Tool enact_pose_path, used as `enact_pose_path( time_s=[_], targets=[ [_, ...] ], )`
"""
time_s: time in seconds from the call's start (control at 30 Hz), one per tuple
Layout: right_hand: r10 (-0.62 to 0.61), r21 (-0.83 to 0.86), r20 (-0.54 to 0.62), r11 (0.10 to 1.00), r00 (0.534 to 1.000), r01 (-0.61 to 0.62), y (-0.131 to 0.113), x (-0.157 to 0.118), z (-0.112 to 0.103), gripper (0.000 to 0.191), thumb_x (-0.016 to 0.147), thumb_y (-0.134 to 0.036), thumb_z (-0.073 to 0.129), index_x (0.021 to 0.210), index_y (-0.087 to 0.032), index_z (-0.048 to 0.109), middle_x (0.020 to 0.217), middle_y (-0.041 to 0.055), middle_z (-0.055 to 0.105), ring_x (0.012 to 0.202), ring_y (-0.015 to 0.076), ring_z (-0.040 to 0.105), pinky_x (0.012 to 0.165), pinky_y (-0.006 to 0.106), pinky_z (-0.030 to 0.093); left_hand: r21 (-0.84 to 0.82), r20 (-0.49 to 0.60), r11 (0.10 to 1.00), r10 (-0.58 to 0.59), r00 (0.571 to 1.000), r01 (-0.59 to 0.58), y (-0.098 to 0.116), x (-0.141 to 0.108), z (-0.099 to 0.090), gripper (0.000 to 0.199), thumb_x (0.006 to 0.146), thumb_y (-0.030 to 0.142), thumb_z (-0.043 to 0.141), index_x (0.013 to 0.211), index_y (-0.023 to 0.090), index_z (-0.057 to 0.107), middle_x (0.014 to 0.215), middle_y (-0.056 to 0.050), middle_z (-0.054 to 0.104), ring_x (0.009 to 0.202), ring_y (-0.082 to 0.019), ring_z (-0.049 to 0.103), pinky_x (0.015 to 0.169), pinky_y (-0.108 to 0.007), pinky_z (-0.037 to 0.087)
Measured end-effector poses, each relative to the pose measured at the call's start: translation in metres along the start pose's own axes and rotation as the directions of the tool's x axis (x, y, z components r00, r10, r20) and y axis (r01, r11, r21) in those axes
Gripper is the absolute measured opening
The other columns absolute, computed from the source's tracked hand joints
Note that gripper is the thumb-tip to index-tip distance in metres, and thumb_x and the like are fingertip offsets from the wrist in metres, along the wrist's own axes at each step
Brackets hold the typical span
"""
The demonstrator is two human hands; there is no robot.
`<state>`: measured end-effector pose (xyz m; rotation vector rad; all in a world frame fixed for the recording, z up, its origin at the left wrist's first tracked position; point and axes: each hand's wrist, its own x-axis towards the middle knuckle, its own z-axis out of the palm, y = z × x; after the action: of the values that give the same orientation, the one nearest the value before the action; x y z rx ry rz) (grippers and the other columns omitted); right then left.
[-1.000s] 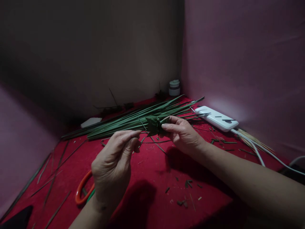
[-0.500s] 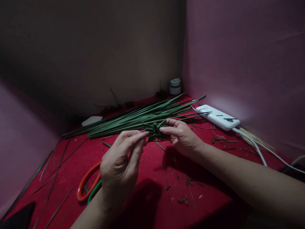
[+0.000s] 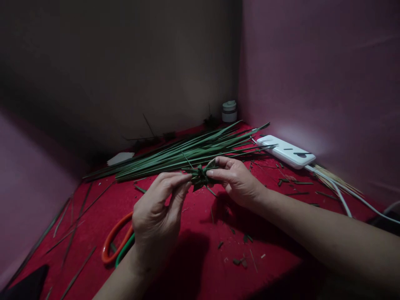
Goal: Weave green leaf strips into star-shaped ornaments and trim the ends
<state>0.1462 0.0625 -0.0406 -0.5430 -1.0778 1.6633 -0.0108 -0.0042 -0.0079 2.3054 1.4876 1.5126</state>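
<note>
A small folded green leaf piece [image 3: 200, 176], star-like with several pointed tips, is held in the air between my two hands. My left hand [image 3: 161, 204] pinches its left tip between thumb and fingers. On the other side, my right hand [image 3: 236, 179] grips a leaf loop at its right edge with thumb and forefinger. Behind it lies a bundle of long green leaf strips [image 3: 175, 154] on the red cloth [image 3: 193, 212]. Scissors [image 3: 108, 246] with orange and green handles lie partly hidden behind my left hand and forearm.
A white power strip or power bank [image 3: 286, 151] with white cables [image 3: 339, 196] sits by the right wall. A small white jar [image 3: 229, 111] stands in the back corner. Leaf scraps [image 3: 239, 262] and thin strips [image 3: 78, 271] are scattered over the cloth. A dark object [image 3: 28, 283] lies front left.
The leaf piece has turned slightly between my fingers, and its right loop shows more openly. Both hands stay in nearly the same place.
</note>
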Motion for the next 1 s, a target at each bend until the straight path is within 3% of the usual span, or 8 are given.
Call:
enact_pose_path(
  time_s=[0.17,0.53,1.0],
  targets=[
    [0.017,-0.021,0.024,1.000,1.000,-0.016,0.0001,-0.0027,0.0007,0.009,0.066,-0.017,0.068,0.073,-0.015,0.062,0.068,-0.0018,0.060,0.062,0.0096,0.052,0.067,0.027,0.042,0.048,-0.004,0.997,0.065,0.998,-0.064,0.0000,-0.0014,0.0009,0.021,0.080,0.011,0.061,0.096,0.024,0.066,0.089,0.002,0.064,0.082,-0.011,0.061,0.071,-0.023,0.049],
    [0.011,-0.018,0.069,1.000,0.998,-0.009,0.0021,-0.0043,0.0003,0.009,0.067,-0.017,0.068,0.074,-0.016,0.063,0.068,-0.0019,0.059,0.062,0.0094,0.051,0.068,0.027,0.040,0.129,0.037,0.988,0.084,0.996,-0.088,-0.0017,-0.0027,0.0041,0.020,0.080,0.010,0.061,0.097,0.021,0.066,0.091,0.001,0.065,0.084,-0.010,0.061,0.074,-0.020,0.046],
    [0.014,-0.010,0.018,1.000,1.000,-0.014,-0.0005,-0.0052,0.0037,0.011,0.063,-0.014,0.069,0.071,-0.014,0.062,0.067,-0.0014,0.062,0.062,0.0097,0.054,0.067,0.026,0.042,0.162,0.053,0.979,0.116,0.992,-0.123,-0.0033,-0.0031,0.0017,0.018,0.080,0.010,0.061,0.096,0.017,0.066,0.091,-0.001,0.065,0.085,-0.010,0.061,0.078,-0.021,0.048]
  ],
)
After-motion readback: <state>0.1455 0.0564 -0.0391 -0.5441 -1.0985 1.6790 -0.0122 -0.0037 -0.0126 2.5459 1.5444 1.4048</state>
